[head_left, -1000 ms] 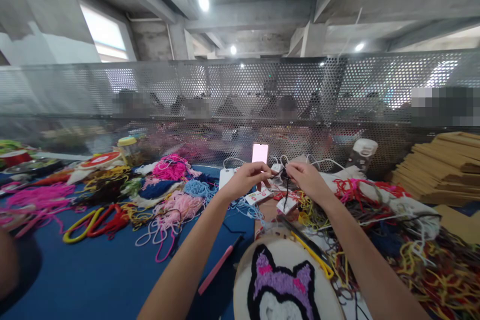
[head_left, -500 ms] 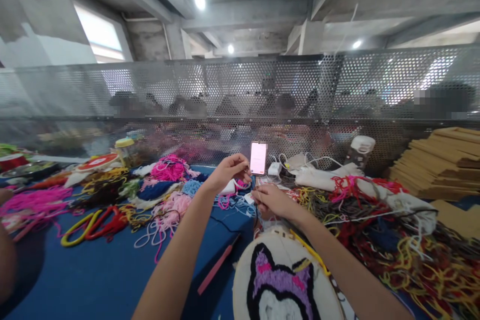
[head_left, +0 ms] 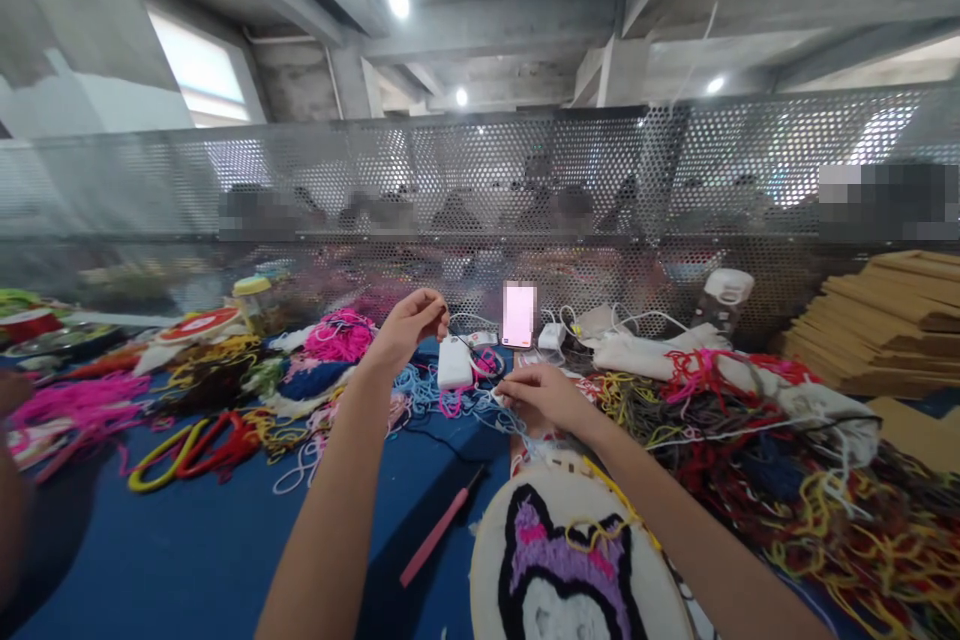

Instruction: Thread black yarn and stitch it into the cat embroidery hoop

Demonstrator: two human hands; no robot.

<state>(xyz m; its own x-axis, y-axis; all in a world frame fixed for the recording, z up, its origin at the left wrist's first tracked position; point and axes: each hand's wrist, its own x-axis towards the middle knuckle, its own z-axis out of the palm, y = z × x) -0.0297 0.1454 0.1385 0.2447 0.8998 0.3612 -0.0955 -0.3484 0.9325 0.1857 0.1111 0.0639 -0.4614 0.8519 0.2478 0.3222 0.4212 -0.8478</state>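
Observation:
My left hand is raised with thumb and fingers pinched together. A thin dark strand of yarn seems to lead from its fingertips down toward my right hand. The right fingers are also pinched; what lies between them is too small to make out. Below my right forearm is an embroidery hoop with white cloth, showing a purple, black and pink animal head. A loop of yellow yarn lies across the design. Left of the hoop rests a pink-handled punch needle.
A phone stands before the perforated metal screen, with a white power bank nearby. Scissors and pink yarn lie left. Tangled yarn, a bottle and stacked cardboard are at right.
My left hand has moved left and slightly up, away from the right hand, uncovering the power bank. The right hand has stayed nearly in place, still pinched.

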